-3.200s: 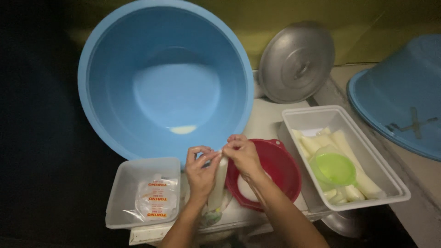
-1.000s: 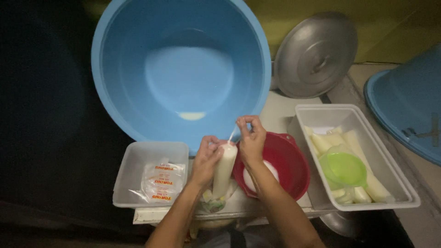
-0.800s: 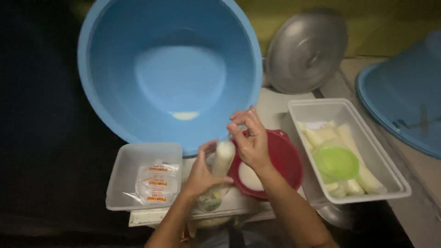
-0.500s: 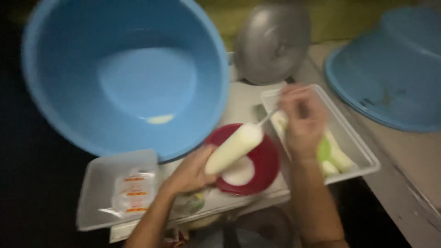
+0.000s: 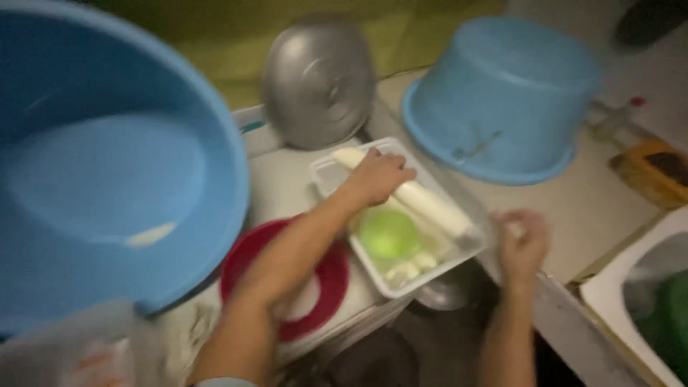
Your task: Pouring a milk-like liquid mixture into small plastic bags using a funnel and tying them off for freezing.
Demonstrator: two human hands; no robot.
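Resting your left hand (image 5: 378, 174) over the long white roll (image 5: 423, 202) across the clear tray (image 5: 326, 172), you risk it slipping off the rim; your right hand (image 5: 522, 240) looks curled, contents blurred.

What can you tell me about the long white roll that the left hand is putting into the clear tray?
The long white roll is a smooth, pale cylinder that looks soft and wrapped in thin film, though blur hides detail. It lies slanted across the clear tray, one end near the far corner, the other toward the near right rim. The left hand rests on its far part. A round green lid sits beside it.
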